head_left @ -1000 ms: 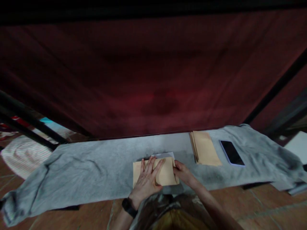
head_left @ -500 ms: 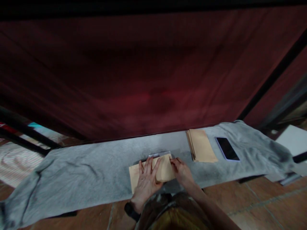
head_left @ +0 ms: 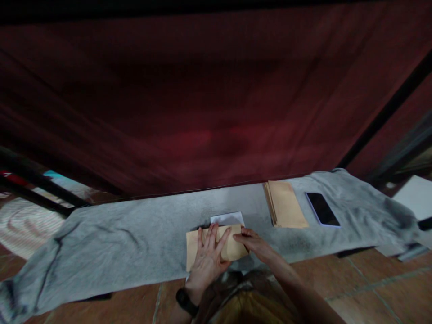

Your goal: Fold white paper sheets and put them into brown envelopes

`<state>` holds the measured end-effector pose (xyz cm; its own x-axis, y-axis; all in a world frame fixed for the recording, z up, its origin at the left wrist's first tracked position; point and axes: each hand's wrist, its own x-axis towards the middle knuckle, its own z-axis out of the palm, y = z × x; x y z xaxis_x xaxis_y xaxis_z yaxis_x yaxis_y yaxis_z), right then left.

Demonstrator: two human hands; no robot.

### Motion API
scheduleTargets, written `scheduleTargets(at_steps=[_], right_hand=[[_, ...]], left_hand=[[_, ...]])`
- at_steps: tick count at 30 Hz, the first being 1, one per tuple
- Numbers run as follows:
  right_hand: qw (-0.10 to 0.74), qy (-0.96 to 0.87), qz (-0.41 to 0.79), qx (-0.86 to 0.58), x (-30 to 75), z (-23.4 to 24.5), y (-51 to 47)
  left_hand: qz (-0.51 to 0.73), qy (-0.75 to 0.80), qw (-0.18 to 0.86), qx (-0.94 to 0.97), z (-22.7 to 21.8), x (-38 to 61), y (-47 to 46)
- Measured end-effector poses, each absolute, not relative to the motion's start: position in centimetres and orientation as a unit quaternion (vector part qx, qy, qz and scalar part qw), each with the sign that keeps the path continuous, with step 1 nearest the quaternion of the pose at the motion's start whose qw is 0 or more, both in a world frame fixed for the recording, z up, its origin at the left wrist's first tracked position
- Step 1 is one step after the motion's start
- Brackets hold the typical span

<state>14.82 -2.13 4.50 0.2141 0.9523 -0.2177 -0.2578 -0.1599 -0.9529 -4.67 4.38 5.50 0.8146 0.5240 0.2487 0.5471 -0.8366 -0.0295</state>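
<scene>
A tan paper piece (head_left: 236, 246), like an envelope or folded sheet of brown paper, lies crosswise in front of me. My left hand (head_left: 208, 254) rests flat on its middle with the fingers spread. At its right end, my right hand (head_left: 252, 243) pinches the paper edge between thumb and fingers. Beneath and behind the paper, a white sheet or card (head_left: 227, 218) sticks out; the rest of it is covered.
A grey cloth (head_left: 135, 238) covers the long narrow surface. To the right lie a stack of tan papers (head_left: 286, 204) and a phone (head_left: 323, 209). A dark red panel (head_left: 216, 135) rises behind. Tiled floor (head_left: 364, 279) shows in front.
The tan paper's right end has come down flatter and slightly nearer me, so more of the white sheet shows behind it. My right thumb has moved onto the paper.
</scene>
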Motion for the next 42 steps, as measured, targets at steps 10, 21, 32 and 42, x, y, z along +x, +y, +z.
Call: scheduleTargets(at_steps=[10,21,32,42], right_hand=[[0.579,-0.206,0.622,-0.486,15.7,4.9,-2.3],[0.491,-0.408,0.409,-0.652,16.6,3.8,-1.4],[0.358,-0.399,0.167,-0.828,17.3,-0.7,1.5],[0.371,-0.437,0.170,-0.802,16.5,-0.4,1.7]], left_hand=[[-0.095,-0.283,0.028,-0.954,4.8,-7.2,6.8],[-0.098,-0.352,0.005,-0.931,5.0,-8.9,6.5],[-0.086,-0.517,0.040,-0.851,5.0,-13.4,6.9],[-0.067,-0.523,0.015,-0.849,4.5,-13.5,7.3]])
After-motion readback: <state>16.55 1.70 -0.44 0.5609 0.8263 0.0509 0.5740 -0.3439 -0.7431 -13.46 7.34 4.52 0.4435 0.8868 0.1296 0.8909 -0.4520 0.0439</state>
